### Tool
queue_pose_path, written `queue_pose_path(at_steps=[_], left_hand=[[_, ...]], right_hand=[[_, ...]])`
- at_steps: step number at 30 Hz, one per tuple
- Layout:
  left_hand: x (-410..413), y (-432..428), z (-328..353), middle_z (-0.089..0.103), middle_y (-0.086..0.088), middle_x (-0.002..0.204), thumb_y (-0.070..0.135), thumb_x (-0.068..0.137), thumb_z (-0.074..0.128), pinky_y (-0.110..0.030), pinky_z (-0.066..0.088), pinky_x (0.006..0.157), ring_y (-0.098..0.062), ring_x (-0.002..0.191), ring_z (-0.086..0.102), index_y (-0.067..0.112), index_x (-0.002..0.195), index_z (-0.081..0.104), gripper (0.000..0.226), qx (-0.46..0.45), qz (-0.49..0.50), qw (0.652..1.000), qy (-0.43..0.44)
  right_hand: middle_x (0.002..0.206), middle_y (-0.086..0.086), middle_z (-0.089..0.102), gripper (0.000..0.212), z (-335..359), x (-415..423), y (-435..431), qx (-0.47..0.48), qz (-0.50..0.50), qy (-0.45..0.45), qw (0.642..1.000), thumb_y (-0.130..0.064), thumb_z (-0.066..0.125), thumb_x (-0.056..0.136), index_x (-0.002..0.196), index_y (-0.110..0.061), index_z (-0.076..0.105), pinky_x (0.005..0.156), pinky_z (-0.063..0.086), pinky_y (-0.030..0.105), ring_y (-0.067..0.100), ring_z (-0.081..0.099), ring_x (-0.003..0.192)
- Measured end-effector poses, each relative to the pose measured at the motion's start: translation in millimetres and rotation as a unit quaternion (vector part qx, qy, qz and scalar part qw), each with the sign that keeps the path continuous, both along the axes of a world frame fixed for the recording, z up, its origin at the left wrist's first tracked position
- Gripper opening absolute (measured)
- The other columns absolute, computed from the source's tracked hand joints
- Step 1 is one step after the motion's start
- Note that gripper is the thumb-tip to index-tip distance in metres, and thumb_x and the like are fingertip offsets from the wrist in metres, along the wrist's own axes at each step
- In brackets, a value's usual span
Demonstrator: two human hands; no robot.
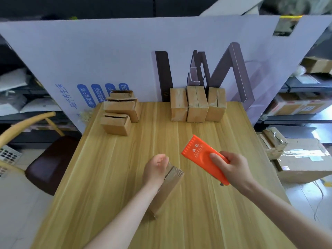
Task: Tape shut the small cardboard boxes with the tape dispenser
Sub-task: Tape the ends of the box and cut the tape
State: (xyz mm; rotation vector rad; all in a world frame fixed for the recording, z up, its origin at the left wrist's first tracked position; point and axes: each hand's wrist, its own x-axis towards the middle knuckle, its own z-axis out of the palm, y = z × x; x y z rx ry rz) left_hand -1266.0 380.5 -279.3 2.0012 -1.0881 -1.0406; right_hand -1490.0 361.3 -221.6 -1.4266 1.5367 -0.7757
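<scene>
My left hand (156, 168) rests on top of a small cardboard box (166, 191) lying in the middle of the wooden table (111, 177), fingers curled over its far end. Just to the right, above the table, my right hand (231, 168) grips an orange tape dispenser (199, 152) by its handle, its wide end pointing up and left. Three small boxes (196, 105) stand side by side at the back right. A pile of small boxes (120, 112) with open flaps sits at the back left.
A large printed cardboard sheet (125, 56) stands behind the table. A chair with a dark seat (50, 162) is at the left. Larger cartons (301, 159) lie on the floor at the right, with shelves on both sides.
</scene>
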Motion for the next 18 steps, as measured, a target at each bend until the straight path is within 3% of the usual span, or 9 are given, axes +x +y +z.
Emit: queue_pose_path(at_steps=[2, 4, 11, 15, 18], left_hand=[[-4, -6, 44, 0.07, -0.002, 0.099, 0.042, 0.098, 0.044, -0.028, 0.046, 0.077, -0.014, 0.087, 0.064, 0.021, 0.1, 0.066, 0.03, -0.034, -0.01, 0.984, 0.172], [-1, -7, 74, 0.073, -0.003, 0.1, 0.046, 0.1, 0.037, -0.03, 0.049, 0.078, -0.014, 0.087, 0.067, 0.019, 0.105, 0.067, 0.04, -0.039, -0.054, 0.968, 0.24], [5, -6, 108, 0.073, 0.002, 0.088, 0.025, 0.092, 0.061, -0.025, 0.048, 0.074, -0.01, 0.082, 0.065, 0.015, 0.107, 0.068, 0.019, -0.073, -0.047, 0.957, 0.275], [6, -8, 109, 0.071, 0.002, 0.082, 0.028, 0.086, 0.069, -0.026, 0.045, 0.075, -0.008, 0.074, 0.061, 0.014, 0.1, 0.071, 0.021, -0.041, -0.046, 0.96, 0.272], [5, -10, 110, 0.07, 0.002, 0.077, 0.028, 0.084, 0.072, -0.027, 0.044, 0.071, -0.011, 0.072, 0.058, 0.013, 0.092, 0.071, 0.016, -0.042, -0.043, 0.97, 0.237]], right_hand=[[0.051, 0.013, 0.052, 0.032, 10, 4, 4, -0.015, 0.002, -0.017, 1.0, -0.022, 0.067, 0.089, 0.075, 0.006, 0.065, 0.034, 0.046, 0.054, 0.023, 0.05, 0.036], [0.051, 0.013, 0.051, 0.034, 17, 7, 7, -0.03, 0.001, -0.024, 0.999, -0.023, 0.069, 0.088, 0.075, 0.007, 0.064, 0.034, 0.044, 0.057, 0.023, 0.049, 0.037], [0.051, 0.013, 0.053, 0.028, 32, 13, 13, -0.063, 0.009, -0.031, 0.997, -0.022, 0.069, 0.088, 0.07, 0.0, 0.066, 0.035, 0.044, 0.055, 0.019, 0.048, 0.035], [0.055, 0.02, 0.054, 0.054, 34, 16, 16, -0.084, 0.02, -0.015, 0.996, -0.055, 0.064, 0.07, 0.07, 0.0, 0.064, 0.038, 0.045, 0.048, 0.021, 0.049, 0.041], [0.058, 0.02, 0.056, 0.058, 35, 17, 15, -0.094, 0.022, -0.002, 0.995, -0.06, 0.06, 0.066, 0.069, -0.002, 0.064, 0.038, 0.044, 0.047, 0.023, 0.051, 0.042]])
